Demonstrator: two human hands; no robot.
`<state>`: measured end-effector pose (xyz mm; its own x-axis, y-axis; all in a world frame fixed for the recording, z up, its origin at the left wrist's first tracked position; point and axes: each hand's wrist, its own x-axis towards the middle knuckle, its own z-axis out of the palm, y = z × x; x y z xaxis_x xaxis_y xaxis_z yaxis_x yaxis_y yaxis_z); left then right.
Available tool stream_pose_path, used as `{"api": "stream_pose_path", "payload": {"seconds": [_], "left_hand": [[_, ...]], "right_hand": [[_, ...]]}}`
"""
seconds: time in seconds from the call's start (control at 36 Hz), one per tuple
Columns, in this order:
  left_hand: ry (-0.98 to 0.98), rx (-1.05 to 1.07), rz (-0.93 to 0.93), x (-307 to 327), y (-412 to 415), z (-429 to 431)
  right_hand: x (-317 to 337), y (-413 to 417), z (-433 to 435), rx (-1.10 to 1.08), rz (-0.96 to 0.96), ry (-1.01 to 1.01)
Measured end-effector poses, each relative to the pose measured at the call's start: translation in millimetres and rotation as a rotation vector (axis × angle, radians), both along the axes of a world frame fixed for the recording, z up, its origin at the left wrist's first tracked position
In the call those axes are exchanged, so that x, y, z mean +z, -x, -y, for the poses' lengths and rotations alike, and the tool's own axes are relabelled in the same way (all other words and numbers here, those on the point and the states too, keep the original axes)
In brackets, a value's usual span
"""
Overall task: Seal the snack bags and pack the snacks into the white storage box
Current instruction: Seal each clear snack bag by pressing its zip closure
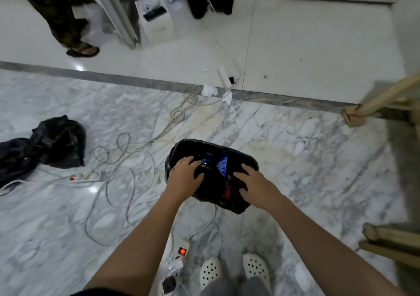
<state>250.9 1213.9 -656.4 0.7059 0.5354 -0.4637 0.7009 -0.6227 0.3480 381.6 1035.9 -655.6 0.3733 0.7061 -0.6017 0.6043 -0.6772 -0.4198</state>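
A black plastic bag (191,146) sits open on the marble floor in front of me, with blue snack packets (221,165) and something red showing inside. My left hand (185,174) rests on the bag's left side, its fingers curled into the opening over the packets. On the bag's right side lies my right hand (250,180), fingers spread and pressing on the black plastic. No white storage box is in view.
A second crumpled black bag (56,142) lies at the left. Power strips (87,177) (183,249) and looping white cables (127,159) cover the floor. Wooden furniture legs (354,115) stand at the right. Another person's sandalled foot (83,50) is at the far left. My white clogs (234,270) are below.
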Motion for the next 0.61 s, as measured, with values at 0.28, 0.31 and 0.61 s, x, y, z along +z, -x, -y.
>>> {"api": "stream_pose_path", "payload": {"seconds": [0.28, 0.31, 0.61], "left_hand": [[-0.021, -0.264, 0.178, 222.7, -50.9, 56.1], [-0.028, -0.294, 0.204, 244.7, -57.6, 67.1], [-0.132, -0.707, 0.469, 420.0, -107.6, 249.2]], "right_hand": [[234.9, -17.4, 77.2, -0.249, 0.210, -0.062], [257.4, -18.3, 90.0, -0.276, 0.238, -0.077], [424.1, 16.5, 299.9, -0.649, 0.573, -0.147]]}}
